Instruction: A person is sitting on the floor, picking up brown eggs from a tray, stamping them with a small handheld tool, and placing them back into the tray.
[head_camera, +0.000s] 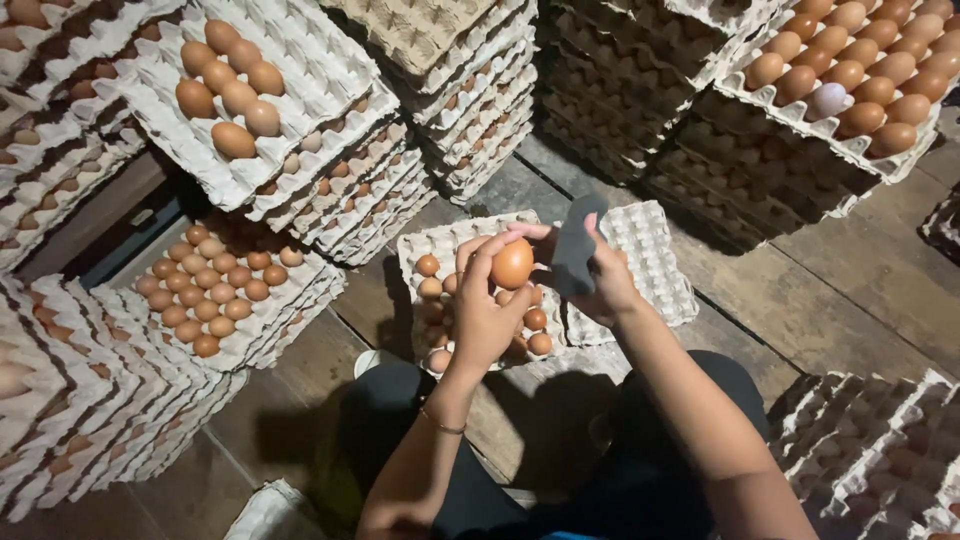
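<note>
Left hand (483, 318) fingers grip a brown egg (512, 264); right hand (597, 275) fingers clasp a grey pad (575, 247).

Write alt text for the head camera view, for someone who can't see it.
A left hand holds up a brown egg while the right hand holds a grey pad beside it, above a part-filled egg tray on a wooden floor, with stacked egg trays all around.

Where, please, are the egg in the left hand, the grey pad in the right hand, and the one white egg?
Egg (512, 264): head view, middle of its shell, above the left fingers.
Grey pad (577, 245): head view, its flat face above the right hand.
White egg (829, 99): head view, its top, in the upper-right tray.
</note>
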